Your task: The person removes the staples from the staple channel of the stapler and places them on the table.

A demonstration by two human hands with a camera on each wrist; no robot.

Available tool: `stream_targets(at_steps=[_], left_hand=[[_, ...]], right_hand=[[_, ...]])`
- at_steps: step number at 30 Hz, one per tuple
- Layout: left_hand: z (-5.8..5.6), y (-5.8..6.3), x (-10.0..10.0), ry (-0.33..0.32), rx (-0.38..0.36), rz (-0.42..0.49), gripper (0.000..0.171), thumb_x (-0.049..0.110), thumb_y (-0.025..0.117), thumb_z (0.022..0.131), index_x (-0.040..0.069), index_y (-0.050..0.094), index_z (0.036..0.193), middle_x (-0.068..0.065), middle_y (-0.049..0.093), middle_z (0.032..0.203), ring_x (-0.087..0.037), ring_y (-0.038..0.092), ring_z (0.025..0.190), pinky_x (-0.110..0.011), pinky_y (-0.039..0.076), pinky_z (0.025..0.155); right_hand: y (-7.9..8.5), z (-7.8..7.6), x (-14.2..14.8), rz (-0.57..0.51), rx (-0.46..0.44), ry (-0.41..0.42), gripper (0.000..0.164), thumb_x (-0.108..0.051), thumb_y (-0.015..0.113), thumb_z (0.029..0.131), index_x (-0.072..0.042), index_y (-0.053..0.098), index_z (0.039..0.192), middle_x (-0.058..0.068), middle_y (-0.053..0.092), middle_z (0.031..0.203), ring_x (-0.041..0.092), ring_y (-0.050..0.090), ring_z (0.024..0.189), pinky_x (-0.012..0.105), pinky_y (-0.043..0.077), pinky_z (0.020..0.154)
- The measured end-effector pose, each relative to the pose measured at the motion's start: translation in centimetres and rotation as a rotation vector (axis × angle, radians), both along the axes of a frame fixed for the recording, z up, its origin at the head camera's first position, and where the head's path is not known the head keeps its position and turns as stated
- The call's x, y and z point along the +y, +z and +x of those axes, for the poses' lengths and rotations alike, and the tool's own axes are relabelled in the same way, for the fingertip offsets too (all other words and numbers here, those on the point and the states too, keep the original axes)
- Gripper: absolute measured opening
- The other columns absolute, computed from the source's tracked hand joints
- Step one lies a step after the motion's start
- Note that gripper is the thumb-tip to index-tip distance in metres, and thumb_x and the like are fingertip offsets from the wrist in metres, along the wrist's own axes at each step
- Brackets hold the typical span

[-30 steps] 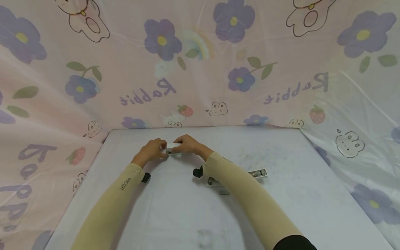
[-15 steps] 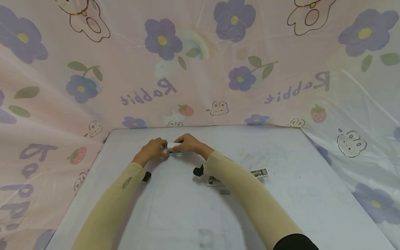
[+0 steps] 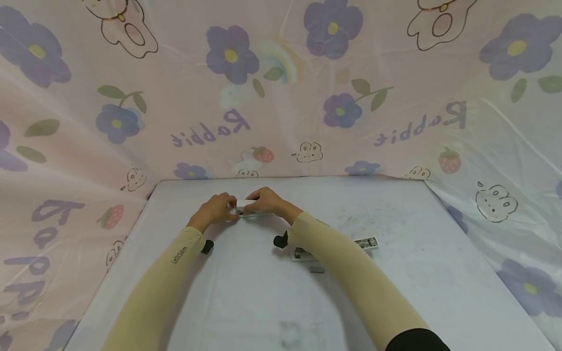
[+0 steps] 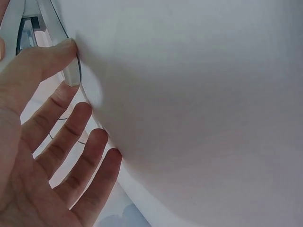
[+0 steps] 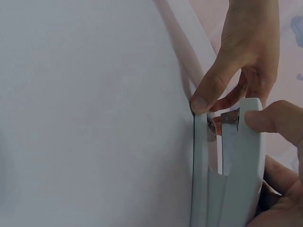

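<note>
Head: left hand (image 3: 215, 208), right hand (image 3: 270, 201) still grip stapler (image 3: 242, 203).

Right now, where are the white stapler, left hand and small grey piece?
White stapler (image 5: 242, 172): right wrist view, on its top arm.
Left hand (image 3: 212, 210): head view, on its back.
Small grey piece (image 3: 317, 269): head view, its top.

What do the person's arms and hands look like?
The left hand and right hand are bare. Pale yellow sleeves cover both forearms, with dark lettering near the left wrist. A black device sits at each wrist; black material borders the right sleeve.
</note>
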State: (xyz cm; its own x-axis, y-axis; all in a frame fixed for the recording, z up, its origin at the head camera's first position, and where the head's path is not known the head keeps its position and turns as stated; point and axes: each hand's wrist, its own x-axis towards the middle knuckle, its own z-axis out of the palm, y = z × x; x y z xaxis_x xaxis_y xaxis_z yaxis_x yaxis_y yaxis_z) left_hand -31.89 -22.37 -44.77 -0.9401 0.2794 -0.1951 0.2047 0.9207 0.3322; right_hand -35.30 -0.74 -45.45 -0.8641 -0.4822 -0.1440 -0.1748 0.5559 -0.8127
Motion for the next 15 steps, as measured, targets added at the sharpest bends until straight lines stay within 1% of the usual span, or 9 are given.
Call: stream_targets(at_steps=[3,6,11,15], left_hand=[[0.1,0.2,-0.1,0.0,-0.003,0.005,0.047,0.031,0.084,0.095,0.006,0.068,0.131,-0.015,0.064,0.133,-0.04,0.06,0.126,-0.065,0.052,0.104],[0.1,0.4,-0.1,0.002,-0.006,0.024,0.046,0.029,0.085,0.095,0.006,0.068,0.132,-0.014,0.065,0.132,-0.04,0.06,0.127,-0.065,0.051,0.105],[0.1,0.3,0.1,0.006,-0.017,0.038,0.047,0.028,0.085,0.095,0.006,0.069,0.133,-0.015,0.064,0.134,-0.04,0.058,0.129,-0.065,0.049,0.107],[0.2,0.2,0.3,0.016,-0.014,0.03,0.046,0.028,0.085,0.095,0.007,0.069,0.133,-0.014,0.064,0.133,-0.04,0.058,0.128,-0.065,0.049,0.107]], right_hand=[[-0.1,-0.3,0.5,-0.07,-0.044,-0.005,0.051,-0.037,0.085,0.093,-0.011,0.074,0.136,0.007,0.066,0.143,0.022,0.06,0.124,0.041,0.051,0.108],[-0.2,-0.5,1.1,-0.123,-0.068,0.015,0.054,-0.042,0.084,0.094,-0.014,0.072,0.138,0.005,0.064,0.142,0.022,0.059,0.125,0.042,0.05,0.108],[0.2,-0.5,1.8,-0.108,-0.028,0.063,0.049,-0.041,0.082,0.095,-0.015,0.07,0.135,0.002,0.066,0.133,0.02,0.059,0.122,0.041,0.049,0.108],[0.8,-0.4,2.4,-0.1,0.013,0.072,0.052,-0.042,0.084,0.094,-0.012,0.068,0.135,0.002,0.067,0.128,0.02,0.06,0.117,0.04,0.049,0.107]])
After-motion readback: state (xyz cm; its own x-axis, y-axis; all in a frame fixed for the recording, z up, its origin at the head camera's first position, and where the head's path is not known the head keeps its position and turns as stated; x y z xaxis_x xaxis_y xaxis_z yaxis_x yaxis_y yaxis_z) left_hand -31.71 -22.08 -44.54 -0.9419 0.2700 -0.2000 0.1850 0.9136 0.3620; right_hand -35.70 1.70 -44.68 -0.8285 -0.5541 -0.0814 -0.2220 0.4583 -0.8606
